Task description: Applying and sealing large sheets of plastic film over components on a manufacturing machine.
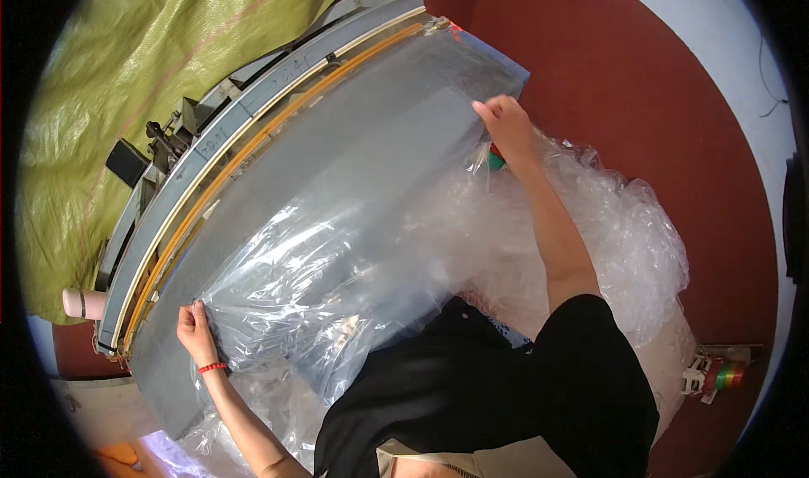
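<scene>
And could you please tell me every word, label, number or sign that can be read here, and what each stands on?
Dark handwritten marks, in two spots on the grey-blue beam: faint; I won't copy them out.
Red marks, by the beam's upper end: too small to read.
Clear plastic film between the hands: no lettering that I can see.
</scene>
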Tool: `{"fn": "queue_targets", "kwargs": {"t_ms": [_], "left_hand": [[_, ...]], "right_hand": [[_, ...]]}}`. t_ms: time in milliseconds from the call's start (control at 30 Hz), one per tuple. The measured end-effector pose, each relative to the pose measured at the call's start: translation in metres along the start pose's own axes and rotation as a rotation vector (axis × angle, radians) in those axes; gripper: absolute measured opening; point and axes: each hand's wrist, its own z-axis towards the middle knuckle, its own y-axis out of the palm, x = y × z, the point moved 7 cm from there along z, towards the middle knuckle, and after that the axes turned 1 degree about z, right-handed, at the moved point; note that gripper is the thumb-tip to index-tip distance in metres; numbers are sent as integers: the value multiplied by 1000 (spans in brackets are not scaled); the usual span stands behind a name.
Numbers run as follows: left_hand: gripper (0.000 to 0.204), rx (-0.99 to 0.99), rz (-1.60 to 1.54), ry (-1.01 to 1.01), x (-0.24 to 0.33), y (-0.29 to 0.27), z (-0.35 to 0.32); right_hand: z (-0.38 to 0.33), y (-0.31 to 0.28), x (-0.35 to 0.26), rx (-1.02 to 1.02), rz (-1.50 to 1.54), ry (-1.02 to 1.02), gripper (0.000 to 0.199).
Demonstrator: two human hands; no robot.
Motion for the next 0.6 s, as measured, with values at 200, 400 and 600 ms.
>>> {"fn": "queue_targets", "kwargs": {"t_ms": [200, 400, 600], "left_hand": [[28, 8, -23, 11, -5, -3, -1], [24, 14, -68, -2, -3, 0, 5], [3, -499, -112, -95, 28, -25, -26]], "right_hand": [[24, 37, -27, 142, -165, -123, 27], [32, 63, -25, 3, -234, -28, 21], [52, 86, -25, -125, -489, -192, 25]]}}
